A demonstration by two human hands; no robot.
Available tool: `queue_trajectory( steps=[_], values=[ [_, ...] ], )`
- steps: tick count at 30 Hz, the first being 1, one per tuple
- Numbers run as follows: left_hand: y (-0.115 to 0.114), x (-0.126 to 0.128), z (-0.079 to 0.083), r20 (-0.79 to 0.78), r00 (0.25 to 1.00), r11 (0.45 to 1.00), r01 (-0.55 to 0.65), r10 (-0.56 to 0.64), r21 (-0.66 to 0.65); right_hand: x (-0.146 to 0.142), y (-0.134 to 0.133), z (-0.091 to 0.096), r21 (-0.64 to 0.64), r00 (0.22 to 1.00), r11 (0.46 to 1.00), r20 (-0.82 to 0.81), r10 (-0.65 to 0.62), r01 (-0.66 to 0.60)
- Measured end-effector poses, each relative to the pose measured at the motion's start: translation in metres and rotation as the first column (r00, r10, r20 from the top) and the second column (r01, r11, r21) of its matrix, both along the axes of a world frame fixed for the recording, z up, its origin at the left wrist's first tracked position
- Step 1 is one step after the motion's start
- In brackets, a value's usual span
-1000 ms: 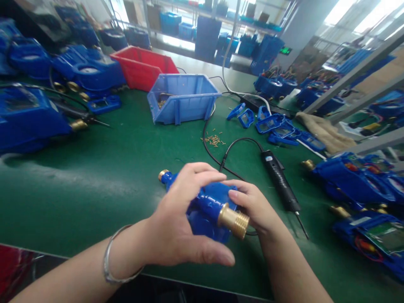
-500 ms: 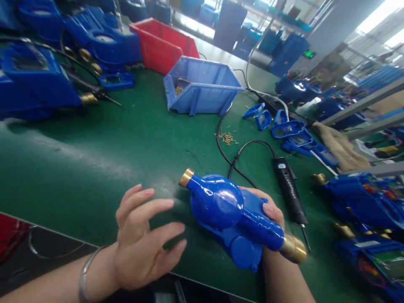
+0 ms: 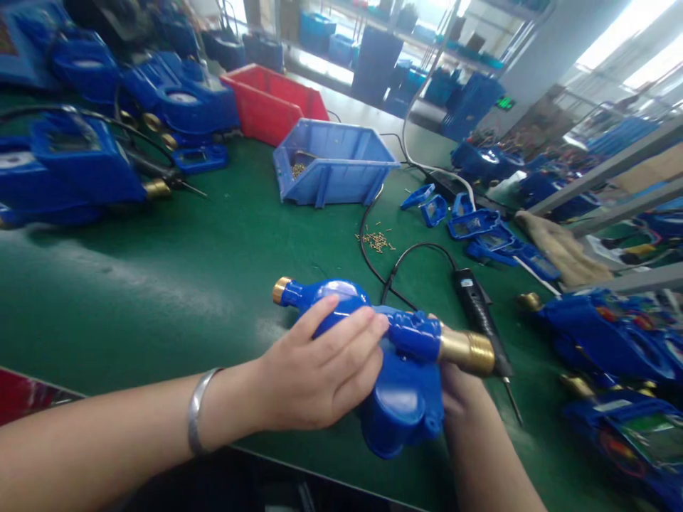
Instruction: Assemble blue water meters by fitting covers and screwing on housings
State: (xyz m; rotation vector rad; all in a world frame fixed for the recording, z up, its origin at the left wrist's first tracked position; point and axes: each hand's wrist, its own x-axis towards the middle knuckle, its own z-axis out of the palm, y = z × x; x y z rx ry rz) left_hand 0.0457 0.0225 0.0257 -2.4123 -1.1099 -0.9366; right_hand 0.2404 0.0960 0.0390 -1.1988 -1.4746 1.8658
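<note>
Water meter [image 3: 408, 338]: glossy blue casing, rounded bulge, cylindrical cup; in both hands over the smooth green desk [image 3: 160, 263]
Brass fitting [image 3: 467, 350]: smooth collar, ridged thread
Change: earlier free of the left hand [image 3: 325, 373], now covered by it
Left pose: palm down, fingers curled over casing
Right hand [image 3: 456, 391]: clasped from behind, fingers mostly hidden
</note>
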Motion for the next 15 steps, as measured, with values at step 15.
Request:
queue_trajectory(
  steps=[15],
  values=[
    [0.008, 0.005, 0.001, 0.411, -0.137, 0.318, 0.852, 0.901, -0.415, -0.036, 0.012, 0.006, 0.473, 0.948, 0.853, 0.311, 0.071, -0.219]
  ],
)
